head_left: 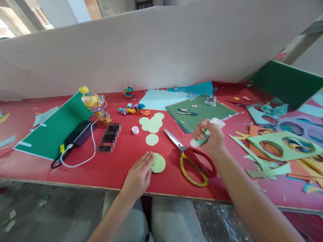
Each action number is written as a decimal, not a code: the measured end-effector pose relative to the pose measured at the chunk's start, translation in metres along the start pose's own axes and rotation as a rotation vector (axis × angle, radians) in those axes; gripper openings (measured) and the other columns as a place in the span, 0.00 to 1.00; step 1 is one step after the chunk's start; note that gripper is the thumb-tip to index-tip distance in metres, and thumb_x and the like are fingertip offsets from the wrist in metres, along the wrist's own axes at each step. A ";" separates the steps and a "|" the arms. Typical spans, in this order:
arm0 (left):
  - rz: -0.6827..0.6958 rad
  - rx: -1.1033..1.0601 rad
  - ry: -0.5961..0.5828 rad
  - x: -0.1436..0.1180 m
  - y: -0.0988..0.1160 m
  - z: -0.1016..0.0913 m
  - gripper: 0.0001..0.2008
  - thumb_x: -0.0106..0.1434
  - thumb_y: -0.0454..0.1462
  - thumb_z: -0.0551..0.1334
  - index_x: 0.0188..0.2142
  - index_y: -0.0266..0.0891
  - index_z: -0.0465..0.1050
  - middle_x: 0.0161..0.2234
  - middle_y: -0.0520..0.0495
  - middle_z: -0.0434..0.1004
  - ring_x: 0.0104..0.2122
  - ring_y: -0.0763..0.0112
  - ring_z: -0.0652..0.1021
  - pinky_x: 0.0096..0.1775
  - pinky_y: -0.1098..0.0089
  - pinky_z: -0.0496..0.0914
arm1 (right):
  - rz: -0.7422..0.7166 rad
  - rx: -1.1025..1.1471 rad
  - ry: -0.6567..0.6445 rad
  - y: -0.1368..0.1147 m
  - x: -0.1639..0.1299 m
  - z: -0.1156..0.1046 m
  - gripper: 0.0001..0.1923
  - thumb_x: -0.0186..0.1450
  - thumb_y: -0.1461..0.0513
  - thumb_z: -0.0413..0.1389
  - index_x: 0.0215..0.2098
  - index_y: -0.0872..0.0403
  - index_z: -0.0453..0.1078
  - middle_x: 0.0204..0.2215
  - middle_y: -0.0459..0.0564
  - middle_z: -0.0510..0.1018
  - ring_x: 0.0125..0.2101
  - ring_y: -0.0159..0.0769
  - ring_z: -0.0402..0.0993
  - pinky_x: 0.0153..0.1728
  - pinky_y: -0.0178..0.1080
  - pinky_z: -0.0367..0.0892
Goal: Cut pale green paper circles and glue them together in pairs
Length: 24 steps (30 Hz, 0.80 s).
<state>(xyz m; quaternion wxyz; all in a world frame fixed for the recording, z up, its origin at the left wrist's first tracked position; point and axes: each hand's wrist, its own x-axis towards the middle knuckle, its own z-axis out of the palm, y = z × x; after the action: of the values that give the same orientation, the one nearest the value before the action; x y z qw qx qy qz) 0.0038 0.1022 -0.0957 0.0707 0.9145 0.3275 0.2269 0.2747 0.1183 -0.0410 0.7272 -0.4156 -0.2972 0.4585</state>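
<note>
My left hand lies with its fingers stretched out, the tips resting on a pale green paper circle near the table's front edge. In my right hand, raised above the table, the fingers are wrapped round a white and green glue stick. A small white cap sits on the red table. Beyond my left hand are a single green circle and a cluster of overlapping green circles. Large scissors with red and yellow handles lie between my hands, blades partly closed.
Cut paper scraps cover the right side. A green folder carries a compass. To the left are a drink bottle, a black power bank with a white cable, and a green board. Folded coloured papers lie farther back.
</note>
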 end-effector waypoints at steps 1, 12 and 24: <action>0.017 0.011 -0.032 0.001 0.001 0.000 0.25 0.65 0.30 0.47 0.62 0.39 0.52 0.57 0.43 0.64 0.58 0.65 0.64 0.54 0.60 0.67 | -0.008 0.000 0.022 -0.002 0.009 -0.012 0.13 0.48 0.60 0.56 0.14 0.51 0.55 0.06 0.38 0.56 0.08 0.23 0.52 0.16 0.34 0.49; 0.170 0.147 -0.156 0.005 0.006 -0.006 0.21 0.64 0.29 0.47 0.56 0.32 0.62 0.56 0.44 0.66 0.58 0.65 0.63 0.55 0.61 0.65 | -0.009 0.012 0.154 -0.006 0.020 -0.042 0.13 0.51 0.61 0.51 0.13 0.52 0.54 0.06 0.39 0.53 0.09 0.22 0.51 0.17 0.37 0.45; 0.103 0.093 -0.189 0.002 0.012 -0.011 0.19 0.65 0.33 0.49 0.55 0.35 0.64 0.55 0.46 0.67 0.58 0.63 0.63 0.56 0.57 0.61 | 0.042 0.075 0.226 -0.010 0.017 -0.038 0.17 0.53 0.59 0.54 0.12 0.53 0.54 0.05 0.39 0.52 0.09 0.22 0.51 0.17 0.36 0.47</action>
<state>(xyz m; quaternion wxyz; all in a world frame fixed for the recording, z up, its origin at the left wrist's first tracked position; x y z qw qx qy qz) 0.0066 0.0937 -0.0815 0.0468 0.9497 0.2822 0.1277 0.3171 0.1189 -0.0497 0.7613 -0.4432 -0.1871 0.4348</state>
